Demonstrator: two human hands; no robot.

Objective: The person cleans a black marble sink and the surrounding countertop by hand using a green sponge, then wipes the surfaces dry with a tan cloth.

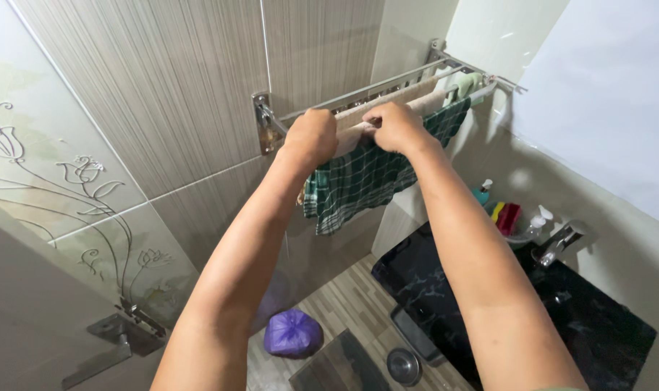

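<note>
Beige towel lies draped over the bars of a wall-mounted metal rack, its long axis running along the rails from lower left to upper right. Both hands sit on its near end: left hand closed in a fist over the towel edge close to the rack's bracket, right hand just beside it, fingers curled tight on the same cloth. Directly below hangs a green checked cloth. Neither hand is nearer; both are in contact.
</note>
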